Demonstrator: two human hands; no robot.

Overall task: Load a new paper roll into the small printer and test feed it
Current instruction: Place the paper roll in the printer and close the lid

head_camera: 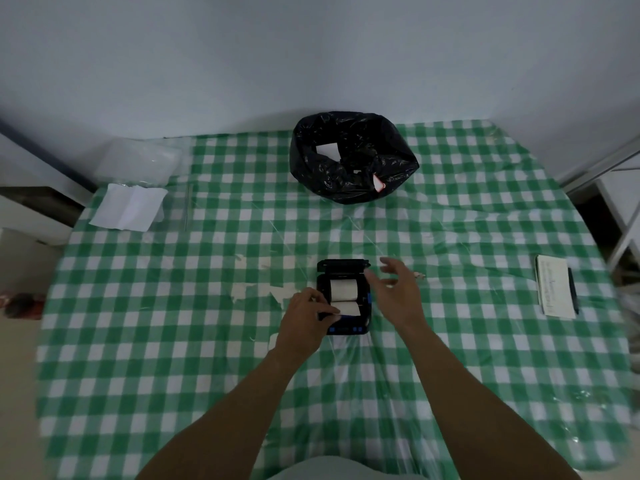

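Just below the frame's centre, the printer [344,297] sits lid-up, paper roll [343,289] seated. Left hand [304,322] pinches the roll's loose tail forward; right hand [398,292] hovers spread, empty. Hold the tail straight across the front slot while shutting the lid.

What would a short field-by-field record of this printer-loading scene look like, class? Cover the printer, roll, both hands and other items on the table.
printer: small black printer near the middle of the table, lid open and tilted back
paper roll: white paper roll seated in the open bay, loose end drawn toward the front
left hand: left hand on the printer's front left, fingers on the paper end
right hand: right hand open, beside the printer's right side
table: green checked cloth
far side: black bin bag
right edge: notepad with pen
far left: folded white paper
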